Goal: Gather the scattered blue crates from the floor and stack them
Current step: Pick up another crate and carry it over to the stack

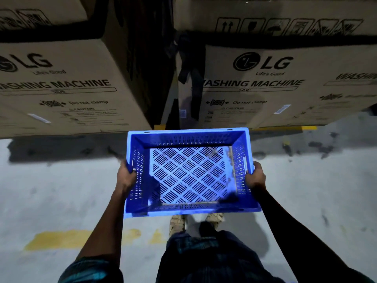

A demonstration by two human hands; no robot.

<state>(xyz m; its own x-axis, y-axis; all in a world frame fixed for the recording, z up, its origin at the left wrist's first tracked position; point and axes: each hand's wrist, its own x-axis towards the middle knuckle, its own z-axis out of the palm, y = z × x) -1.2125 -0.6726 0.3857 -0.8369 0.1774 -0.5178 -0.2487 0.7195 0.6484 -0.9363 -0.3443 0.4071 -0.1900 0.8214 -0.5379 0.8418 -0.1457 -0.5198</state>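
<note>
Two hands, left hand [126, 176] and right hand [255, 176], hold the blue crate [189, 172] by its sides, keeping it flat for carrying, near the big box [265, 82].

Floor [61, 190]: pale grey concrete, scuffed, with worn yellow paint patches [61, 240] at near left and a yellow line [289, 128] along the base of the boxes. Far side: two large brown cardboard cartons, left carton [67, 86] and right carton [275, 84], each printed LG, WASHING MACHINE, SIDE; more cartons stacked above. Dark gap [163, 78] between them. Light: dim, cool
</note>
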